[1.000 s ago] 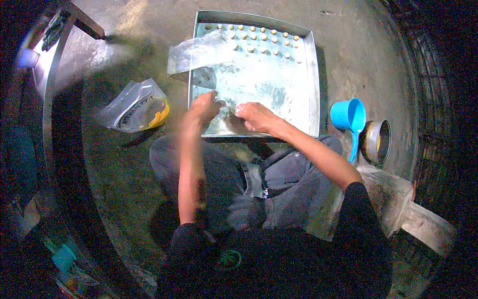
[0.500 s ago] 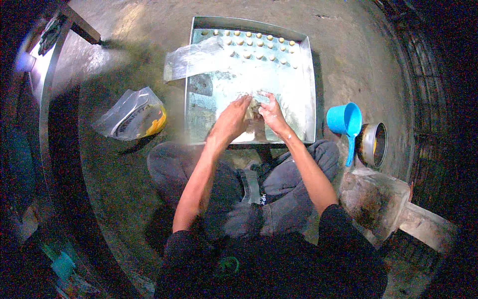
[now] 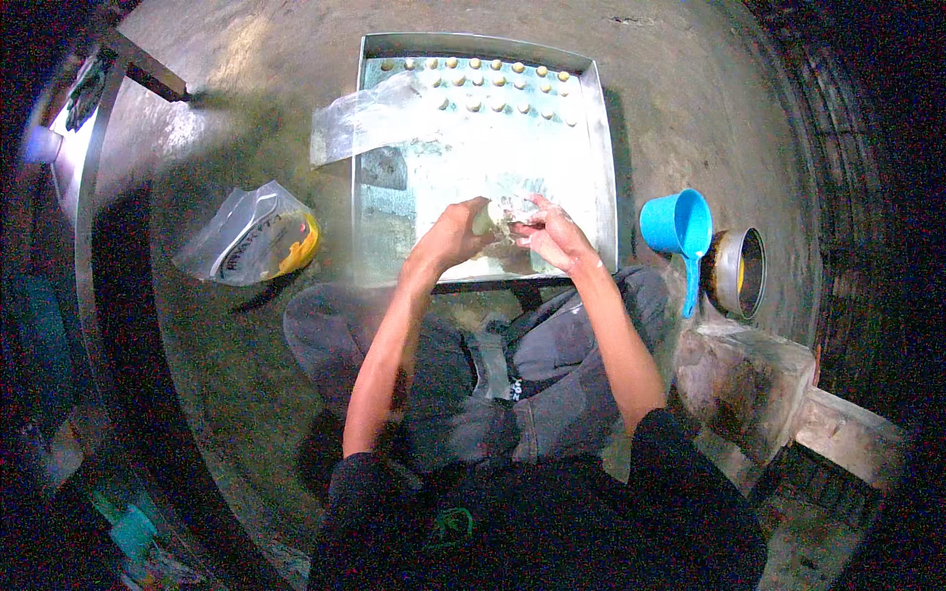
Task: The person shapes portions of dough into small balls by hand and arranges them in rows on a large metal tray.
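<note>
A shallow square metal tray (image 3: 597, 177), its bottom dusted white, lies before my crossed legs. Rows of small round pale dough balls (image 3: 498, 82) stand along its far side. Above the near part of the tray, my left hand (image 3: 451, 236) curls its fingers and thumb around a pale lump of dough (image 3: 484, 219). From the other side my right hand (image 3: 555, 236), white with powder, brings bent fingers against the lump. Glare and the fingers hide much of its shape. A clear plastic bag (image 3: 379, 123) lies over the tray's left wall.
On the floor to the left rests a clear bag with yellow contents (image 3: 296, 251). At the right are a blue dipper (image 3: 662, 225) and a metal pot (image 3: 729, 271) on its side. Nearer stands a worn pale block (image 3: 739, 384). A wooden frame (image 3: 99, 177) rises at the far left.
My hands, earlier more upright with fingers pointing away, have turned inward with fingers bent toward each other around the lump. The whole view has shifted slightly.
</note>
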{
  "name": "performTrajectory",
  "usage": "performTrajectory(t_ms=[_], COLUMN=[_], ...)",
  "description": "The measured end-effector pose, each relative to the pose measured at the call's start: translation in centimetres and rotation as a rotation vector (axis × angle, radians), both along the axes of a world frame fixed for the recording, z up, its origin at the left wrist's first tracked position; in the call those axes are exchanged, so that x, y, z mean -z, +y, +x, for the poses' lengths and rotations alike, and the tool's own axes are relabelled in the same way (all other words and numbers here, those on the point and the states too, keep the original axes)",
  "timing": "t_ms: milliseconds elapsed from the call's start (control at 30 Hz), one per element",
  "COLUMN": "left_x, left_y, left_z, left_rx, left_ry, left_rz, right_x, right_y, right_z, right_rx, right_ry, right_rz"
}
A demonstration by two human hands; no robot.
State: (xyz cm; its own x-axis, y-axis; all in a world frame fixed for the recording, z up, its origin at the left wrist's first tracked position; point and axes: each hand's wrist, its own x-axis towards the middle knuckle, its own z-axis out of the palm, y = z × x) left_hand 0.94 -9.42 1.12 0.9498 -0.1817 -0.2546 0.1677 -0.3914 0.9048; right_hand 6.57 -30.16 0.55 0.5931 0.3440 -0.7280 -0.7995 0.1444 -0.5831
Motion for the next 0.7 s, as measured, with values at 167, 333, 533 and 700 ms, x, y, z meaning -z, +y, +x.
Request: performTrajectory(t_ms=[167, 333, 533, 700], left_x=[0.4, 0.6, 0.6, 1.2], left_y=[0.8, 0.8, 0.8, 0.7], left_z=[0.3, 0.4, 0.6, 0.6], left_rx=[-0.067, -0.120, -0.119, -0.184], left_ry=[0.039, -0.031, -0.008, -0.008], left_rz=[-0.037, -0.021, -0.018, -0.036], right_x=[-2.5, -1.8, -0.7, -1.2], right_y=[2.7, 2.9, 2.0, 1.1], right_z=[-1.8, -2.3, -1.9, -2.4], right_rx=[0.027, 0.072, 0.152, 0.291], right_ry=[-0.308, -0.532, -0.582, -0.536], right_rz=[-0.099, -0.164, -0.261, -0.088])
